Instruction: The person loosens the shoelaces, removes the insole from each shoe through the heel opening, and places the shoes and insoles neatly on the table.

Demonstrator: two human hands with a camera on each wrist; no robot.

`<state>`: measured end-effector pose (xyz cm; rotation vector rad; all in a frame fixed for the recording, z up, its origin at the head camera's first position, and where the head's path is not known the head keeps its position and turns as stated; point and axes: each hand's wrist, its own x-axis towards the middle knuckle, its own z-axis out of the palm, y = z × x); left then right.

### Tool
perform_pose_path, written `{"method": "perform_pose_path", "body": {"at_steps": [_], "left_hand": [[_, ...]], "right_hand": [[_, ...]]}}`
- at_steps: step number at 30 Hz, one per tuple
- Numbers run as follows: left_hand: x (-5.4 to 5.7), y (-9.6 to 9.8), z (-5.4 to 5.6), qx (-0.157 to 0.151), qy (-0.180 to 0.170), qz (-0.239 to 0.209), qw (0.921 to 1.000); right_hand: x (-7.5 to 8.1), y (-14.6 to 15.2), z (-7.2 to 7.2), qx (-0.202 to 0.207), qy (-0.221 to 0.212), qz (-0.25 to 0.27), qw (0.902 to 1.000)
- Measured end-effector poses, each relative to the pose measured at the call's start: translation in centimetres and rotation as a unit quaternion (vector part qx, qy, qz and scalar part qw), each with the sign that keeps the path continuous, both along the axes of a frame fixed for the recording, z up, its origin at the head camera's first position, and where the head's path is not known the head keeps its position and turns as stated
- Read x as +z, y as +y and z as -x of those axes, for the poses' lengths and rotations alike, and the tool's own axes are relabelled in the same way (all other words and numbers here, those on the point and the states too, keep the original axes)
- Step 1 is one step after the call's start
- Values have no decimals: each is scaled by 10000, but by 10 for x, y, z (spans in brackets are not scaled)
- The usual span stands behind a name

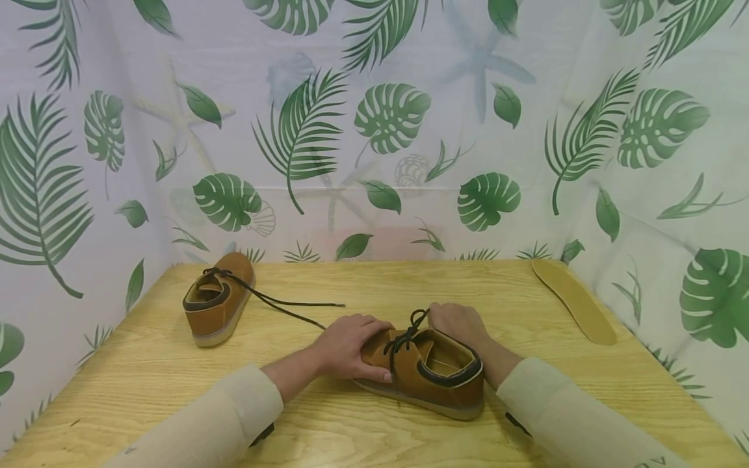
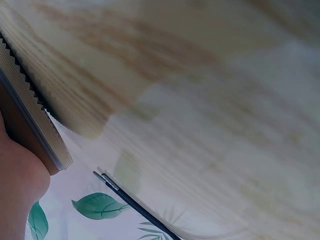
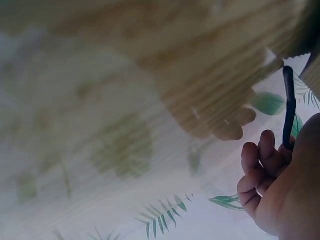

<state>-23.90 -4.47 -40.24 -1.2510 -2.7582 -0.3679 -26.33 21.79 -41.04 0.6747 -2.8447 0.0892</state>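
A brown lace-up shoe [image 1: 435, 400] with a dark padded collar stands on the table in front of me, its toe to the left. My left hand [image 1: 351, 348] grips the toe, with the thumb along the near side and the fingers across the top. Beyond the shoe's opening, my right hand [image 1: 459, 325] holds an end of the black shoelace [image 1: 417, 318], which is looped above the eyelets. In the right wrist view the lace [image 3: 289, 105] runs down into the curled fingers of my right hand [image 3: 285, 185]. The left wrist view shows the sole's edge [image 2: 37, 105].
A matching brown shoe [image 1: 219, 318] stands at the back left, its long black laces [image 1: 281, 303] trailing rightward across the wooden table [image 1: 328, 429]. At the back right lies a tan insole [image 1: 576, 302]. Leaf-patterned curtains [image 1: 374, 214] border the table's back and sides.
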Motion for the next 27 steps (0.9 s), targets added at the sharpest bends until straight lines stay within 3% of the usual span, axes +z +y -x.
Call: {"method": "perform_pose_path", "body": {"at_steps": [5,8,13,22,27], "left_hand": [[1,-1,0,2,44,10,10000],[0,-1,-1,37,-13,-35,10000],[-2,1,0,77,-76,-91,9999],[2,-2,1,143,-77,-100,9998],[1,1,0,114,-132,-44,9998]], "right_hand": [[3,-2,0,-131,-155,-72,9998],[5,1,3,-531,-727,-20,9959],[7,9,7,-1232,-1494,93,9810],[11,6,12,-1170,-1467,565,9806],[14,13,15,-455,-1208,945,9871]]}}
